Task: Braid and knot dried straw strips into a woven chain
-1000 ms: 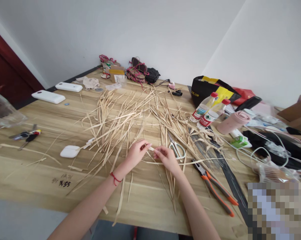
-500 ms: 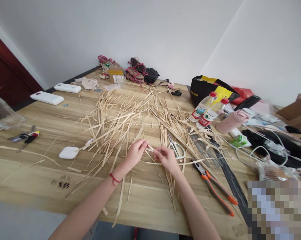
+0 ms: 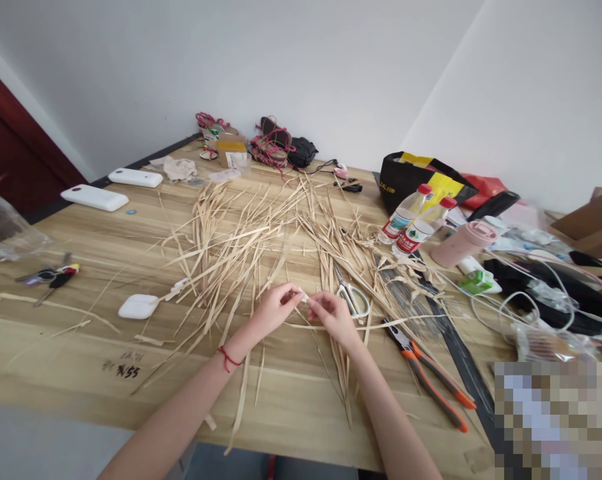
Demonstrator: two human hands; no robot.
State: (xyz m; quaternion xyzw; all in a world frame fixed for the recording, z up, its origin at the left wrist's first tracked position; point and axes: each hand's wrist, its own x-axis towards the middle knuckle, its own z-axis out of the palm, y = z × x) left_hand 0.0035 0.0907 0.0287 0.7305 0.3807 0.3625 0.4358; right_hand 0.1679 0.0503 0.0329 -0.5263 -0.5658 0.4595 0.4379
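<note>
A short pale piece of dried straw strip is pinched between my two hands above the table's front half. My left hand, with a red string bracelet at the wrist, holds one end between thumb and forefinger. The other end is in the fingertips of my right hand. Beyond and below the hands lies a loose spread of long straw strips. Scissors with pale handles lie just past my right hand. Orange-handled pliers rest to its right.
Two red-capped bottles, a pink tumbler and a black-and-yellow bag stand at the right. A white case and small cutting tools lie left. Cables and plastic bags crowd the right edge of the wooden table.
My fingertips have come closer together on the straw piece, the left ones shifting slightly right. Less of the strip shows between them. The things on the table stay where they were.
</note>
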